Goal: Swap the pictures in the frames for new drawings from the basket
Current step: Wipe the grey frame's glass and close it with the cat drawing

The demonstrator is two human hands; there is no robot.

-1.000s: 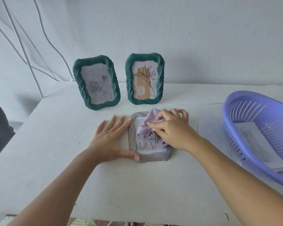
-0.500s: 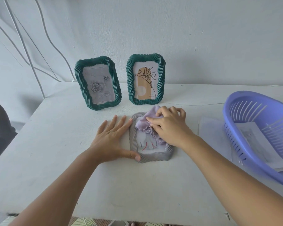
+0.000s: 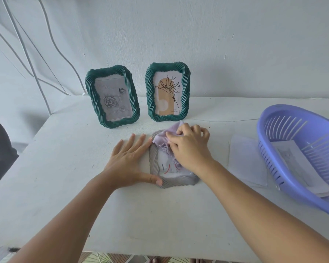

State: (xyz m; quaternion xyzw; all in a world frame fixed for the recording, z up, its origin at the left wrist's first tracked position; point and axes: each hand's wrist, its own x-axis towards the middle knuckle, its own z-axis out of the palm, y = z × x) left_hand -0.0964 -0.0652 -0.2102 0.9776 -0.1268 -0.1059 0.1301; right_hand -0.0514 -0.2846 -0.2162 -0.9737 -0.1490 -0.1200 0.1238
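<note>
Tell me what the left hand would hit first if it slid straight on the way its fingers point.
Likely the right green frame: the left hand lies flat on the table, fingers pointing up-right past the grey frame's corner. Depth is unclear.

right hand (image 3: 191,147) and cloth (image 3: 164,140) now farther up the frame (image 3: 176,181)

Operator body: two bare forearms, no sleeves visible within view. Left hand (image 3: 130,164) and right hand (image 3: 190,149) carry no gloves, rings, watches or wristbands. Fingernails are short and unpainted. Bare toes show below the table's near edge.
</note>
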